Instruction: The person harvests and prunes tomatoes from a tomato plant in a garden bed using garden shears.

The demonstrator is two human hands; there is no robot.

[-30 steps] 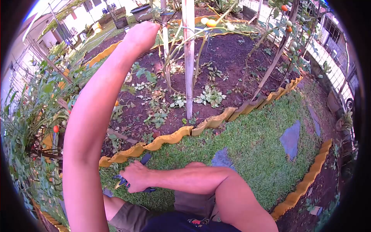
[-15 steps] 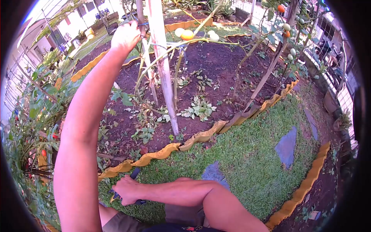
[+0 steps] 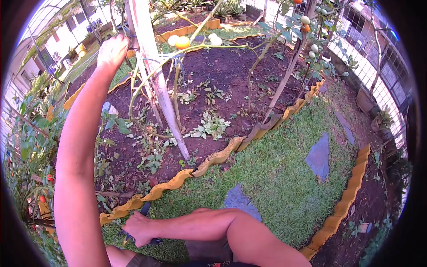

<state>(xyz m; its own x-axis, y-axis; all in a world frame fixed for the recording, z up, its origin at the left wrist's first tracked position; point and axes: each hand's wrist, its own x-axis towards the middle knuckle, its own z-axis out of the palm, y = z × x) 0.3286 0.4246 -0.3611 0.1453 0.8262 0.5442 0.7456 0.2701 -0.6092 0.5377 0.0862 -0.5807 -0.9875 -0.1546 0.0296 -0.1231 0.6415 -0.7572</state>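
My left hand (image 3: 113, 51) is raised at the upper left with its fingers closed, beside a thin stake and the thick pale wooden stake (image 3: 155, 66). What its fingers pinch is hidden. Low in front of me, my right hand (image 3: 140, 229) is wrapped round a dark hand tool (image 3: 145, 208) with a bit of yellow; its exact kind is mostly covered by the fist. A tomato branch (image 3: 200, 46) crosses the thick stake, bearing an orange tomato (image 3: 182, 42) between paler ones.
A wavy yellow edging (image 3: 173, 181) borders the dark soil bed (image 3: 222, 66). Grass (image 3: 267, 178) with flat grey stones (image 3: 318, 158) lies on the near side. Another leaning stake (image 3: 289, 75) carries tomatoes at right. Dense tomato plants (image 3: 26, 178) stand at left; a wire fence (image 3: 387, 66) runs at right.
The whole view has shifted, so the bed, stakes and both arms appear farther left. My left hand stays closed beside the stakes, and my right hand still grips the dark tool.
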